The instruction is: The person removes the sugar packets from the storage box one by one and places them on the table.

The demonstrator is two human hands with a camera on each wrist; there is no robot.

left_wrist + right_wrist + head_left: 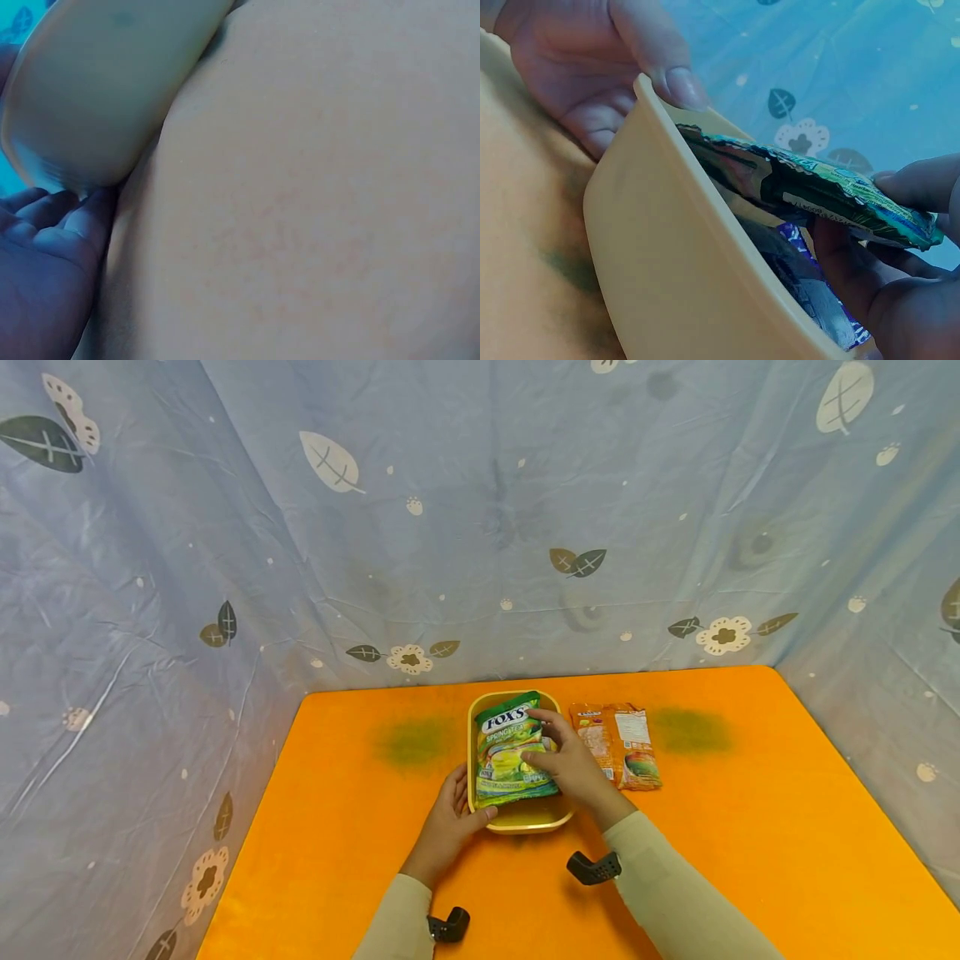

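A yellow plastic tub (534,823) stands on the orange table, its outer wall (652,247) also showing in the right wrist view. My left hand (444,827) grips its near left corner, thumb over the rim and fingers outside against the wall. With thumb and fingers, my right hand (572,767) pinches the right edge of a green Fox's Spring Tea candy bag (501,758). That bag lies tilted over the tub, its lower end inside the rim in the right wrist view. Beneath it a purple-and-white patterned wrapper (795,238) shows inside the tub, mostly hidden.
Two orange candy bags (633,747) lie side by side on the table (750,827), just right of the tub. A blue curtain (480,527) with leaf and flower prints rises behind the table and along both sides. Dark green smudges mark the tabletop.
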